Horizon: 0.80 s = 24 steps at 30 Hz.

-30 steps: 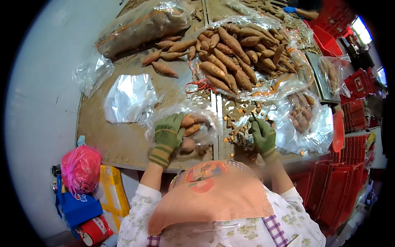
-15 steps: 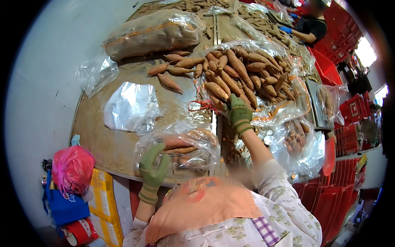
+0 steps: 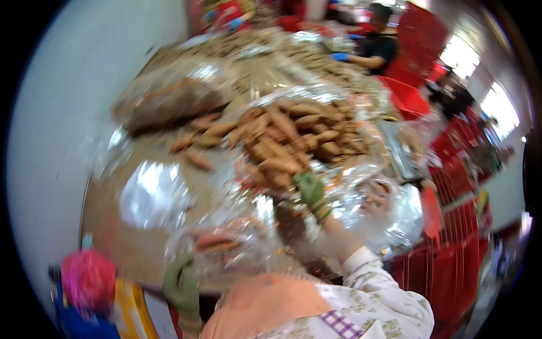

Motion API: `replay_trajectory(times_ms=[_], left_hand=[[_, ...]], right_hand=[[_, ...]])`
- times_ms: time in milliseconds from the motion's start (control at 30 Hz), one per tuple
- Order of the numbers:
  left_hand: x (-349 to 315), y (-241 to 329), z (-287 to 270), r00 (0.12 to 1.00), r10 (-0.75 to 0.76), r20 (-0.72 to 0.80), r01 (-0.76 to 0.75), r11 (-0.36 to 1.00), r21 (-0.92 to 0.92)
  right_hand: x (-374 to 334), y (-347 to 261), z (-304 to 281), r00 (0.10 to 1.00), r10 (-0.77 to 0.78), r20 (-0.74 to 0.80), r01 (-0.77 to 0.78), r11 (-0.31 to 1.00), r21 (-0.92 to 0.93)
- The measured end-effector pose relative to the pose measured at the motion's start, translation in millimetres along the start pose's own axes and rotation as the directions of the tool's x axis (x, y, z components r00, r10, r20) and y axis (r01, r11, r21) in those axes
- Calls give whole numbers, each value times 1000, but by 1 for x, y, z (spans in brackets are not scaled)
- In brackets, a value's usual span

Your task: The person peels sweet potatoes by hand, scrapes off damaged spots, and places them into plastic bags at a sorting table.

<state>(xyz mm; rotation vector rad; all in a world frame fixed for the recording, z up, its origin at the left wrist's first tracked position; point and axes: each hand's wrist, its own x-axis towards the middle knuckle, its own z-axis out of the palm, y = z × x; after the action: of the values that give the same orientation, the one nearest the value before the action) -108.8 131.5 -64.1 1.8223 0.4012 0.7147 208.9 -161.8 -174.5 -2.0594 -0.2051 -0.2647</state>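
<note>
A heap of sweet potatoes (image 3: 276, 133) lies on an opened clear plastic sack in the middle of the table. At its near edge, my right hand (image 3: 310, 195), in a green glove, has its fingers curled round the end of a sweet potato (image 3: 279, 179); blur softens the detail. My left hand (image 3: 182, 282), gloved alike, is open, thumb apart from the fingers, beside the near left corner of a clear plastic bag (image 3: 248, 257). Inside that bag lie a few sweet potatoes (image 3: 217, 240).
A big filled sack (image 3: 169, 96) lies at the far left, with a stack of clear bags (image 3: 152, 195) nearer. Another bag of small sweet potatoes (image 3: 375, 198) and a metal scale plate (image 3: 398, 150) are at right. Beyond, a person in black (image 3: 375, 48) wears blue gloves.
My view has swung, so the table sits lower and further left, and more of the far end shows. My left hand has drawn back from the bag; my right stays at the heap.
</note>
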Motion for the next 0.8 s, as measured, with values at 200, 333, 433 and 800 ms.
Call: replay_trajectory(times_ms=[200,333,433,800], left_hand=[[27,65,39,900,359,247,-381,924,46],[56,97,83,490,702,517,-871,424,250],[56,111,127,445,558,700,-866,466,179],[42,90,124,340,162,926,-214,973,-92]], right_hand=[[-61,-123,-74,936,250,249,-315,909,274],[-111,-149,-98,936,74,344,-244,840,484],[-144,-137,-110,903,64,425,-255,875,411],[-171,-111,-129,760,-335,557,493,855,-159]])
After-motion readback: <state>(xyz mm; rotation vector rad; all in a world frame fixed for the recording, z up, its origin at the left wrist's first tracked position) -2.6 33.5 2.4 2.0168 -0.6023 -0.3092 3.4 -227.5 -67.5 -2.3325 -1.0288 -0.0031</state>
